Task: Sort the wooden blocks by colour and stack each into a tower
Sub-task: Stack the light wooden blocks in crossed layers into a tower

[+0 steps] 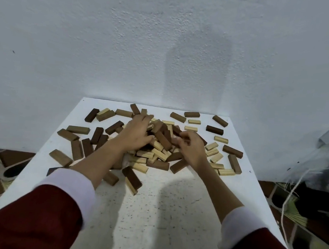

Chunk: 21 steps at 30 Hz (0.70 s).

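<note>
My left hand (138,131) lies spread on the mixed pile of blocks (158,147) mid-bench (173,211), fingers straight, steadying it. My right hand (191,145) curls its grip round a dark block (175,141), I judge to start sorting. No tower stands yet; blocks in 3 shades lie scattered around.

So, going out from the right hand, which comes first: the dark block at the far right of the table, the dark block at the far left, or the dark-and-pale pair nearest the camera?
From the right hand:
1. Dark brown wooden block, far right, just beyond the hand.
2. Stacked dark-and-pale block pair, near side, centre.
3. Dark brown block, far-left corner of the white table.
</note>
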Each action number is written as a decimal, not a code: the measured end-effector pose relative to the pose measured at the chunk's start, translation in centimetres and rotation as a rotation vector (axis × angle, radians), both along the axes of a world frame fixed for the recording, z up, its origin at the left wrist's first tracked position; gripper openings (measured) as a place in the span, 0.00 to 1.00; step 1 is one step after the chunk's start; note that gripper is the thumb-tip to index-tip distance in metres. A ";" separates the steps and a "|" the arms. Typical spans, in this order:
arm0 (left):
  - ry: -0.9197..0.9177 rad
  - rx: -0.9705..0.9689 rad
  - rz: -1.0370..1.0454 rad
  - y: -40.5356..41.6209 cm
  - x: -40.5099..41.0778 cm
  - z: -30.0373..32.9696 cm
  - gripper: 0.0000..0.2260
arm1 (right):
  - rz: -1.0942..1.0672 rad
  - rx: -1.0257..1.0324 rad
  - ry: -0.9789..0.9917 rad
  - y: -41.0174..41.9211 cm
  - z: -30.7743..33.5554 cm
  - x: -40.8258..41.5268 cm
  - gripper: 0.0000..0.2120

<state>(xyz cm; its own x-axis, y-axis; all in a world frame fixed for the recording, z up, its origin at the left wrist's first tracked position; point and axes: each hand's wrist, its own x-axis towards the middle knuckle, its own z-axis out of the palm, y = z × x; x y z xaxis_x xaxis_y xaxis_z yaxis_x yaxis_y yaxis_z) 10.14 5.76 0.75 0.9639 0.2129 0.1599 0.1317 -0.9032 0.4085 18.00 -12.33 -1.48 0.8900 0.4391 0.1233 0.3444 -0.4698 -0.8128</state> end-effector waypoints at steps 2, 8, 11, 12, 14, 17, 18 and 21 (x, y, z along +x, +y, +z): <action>-0.046 0.020 -0.055 -1.8 0.6 -0.1 0.27 | -0.110 -0.044 -0.060 -2.2 -0.7 1.2 0.09; 0.001 0.142 -0.306 -9.2 2.2 -1.5 0.23 | -0.330 -0.412 -0.170 -9.6 -3.0 4.2 0.14; 0.114 0.190 -0.374 -12.0 3.0 -3.0 0.27 | -0.225 -0.486 -0.147 -11.0 -3.7 4.2 0.16; 0.142 0.200 -0.379 -12.5 3.3 -3.5 0.28 | -0.183 -0.502 -0.115 -11.0 -3.9 4.1 0.17; 0.178 0.210 -0.358 -13.2 3.9 -4.0 0.30 | -0.107 -0.560 -0.097 -10.9 -4.1 3.9 0.19; 0.193 0.185 -0.303 -13.1 4.6 -4.3 0.30 | -0.013 -0.625 -0.135 -10.3 -4.1 3.7 0.26; 0.200 0.177 -0.296 -12.9 4.7 -4.4 0.29 | 0.025 -0.643 -0.145 -10.2 -4.1 3.5 0.31; 0.224 0.156 -0.309 -12.5 5.0 -4.7 0.26 | 0.113 -0.686 -0.187 -10.3 -4.3 3.1 0.53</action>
